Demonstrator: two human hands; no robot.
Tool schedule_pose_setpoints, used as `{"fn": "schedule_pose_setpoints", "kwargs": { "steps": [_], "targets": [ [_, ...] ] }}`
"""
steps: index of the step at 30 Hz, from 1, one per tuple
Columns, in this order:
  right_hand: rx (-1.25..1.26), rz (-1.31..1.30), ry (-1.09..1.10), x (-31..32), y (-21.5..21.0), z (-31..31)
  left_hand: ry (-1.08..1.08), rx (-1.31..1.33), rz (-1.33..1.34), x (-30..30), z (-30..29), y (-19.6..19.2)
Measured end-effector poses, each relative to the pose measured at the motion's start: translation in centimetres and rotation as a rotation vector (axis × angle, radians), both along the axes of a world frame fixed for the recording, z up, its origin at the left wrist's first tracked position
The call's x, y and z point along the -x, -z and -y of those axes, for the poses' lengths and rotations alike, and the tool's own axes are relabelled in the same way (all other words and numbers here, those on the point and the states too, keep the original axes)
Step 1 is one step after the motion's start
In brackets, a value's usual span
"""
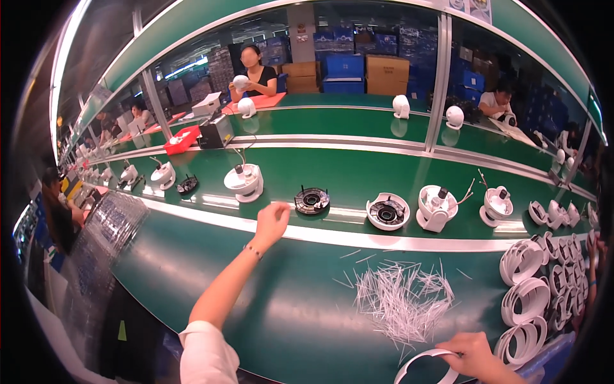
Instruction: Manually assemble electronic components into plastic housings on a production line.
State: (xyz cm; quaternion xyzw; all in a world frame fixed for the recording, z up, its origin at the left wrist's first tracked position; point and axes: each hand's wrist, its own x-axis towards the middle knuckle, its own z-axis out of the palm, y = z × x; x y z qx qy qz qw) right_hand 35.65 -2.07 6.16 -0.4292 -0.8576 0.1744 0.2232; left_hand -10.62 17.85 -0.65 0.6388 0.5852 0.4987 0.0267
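My right hand grips a white plastic ring at the bottom of the view, its lower part cut off by the picture's edge. Stretched forward over the metal edge of the line, my left hand has its fingers curled together; anything in them is too small or hidden to make out. Just right of it lies a black round part with upright posts. A white housing with a black ring inside sits farther right. Between my hands a heap of thin white strips is spread on the green bench.
White dome assemblies with wires stand along the line. Stacked white rings crowd the bench's right side. Clear plastic trays are at the left. A co-worker holds a white part across the line, beyond a metal post.
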Motion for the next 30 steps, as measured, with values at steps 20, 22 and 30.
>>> {"fn": "schedule_pose_setpoints", "kwargs": {
  "steps": [20,22,30],
  "targets": [
    [0.268,-0.056,0.009,2.1,2.6,-0.7,-0.014,0.560,-0.204,-2.5,-11.8,-0.4],
    [0.324,-0.006,-0.051,2.0,3.2,-0.9,-0.069,0.440,0.026,-3.2,-9.6,-0.6],
    [0.246,0.054,0.023,2.7,3.8,0.3,0.410,0.288,0.919,-9.4,1.0,-1.0]
  ]
}}
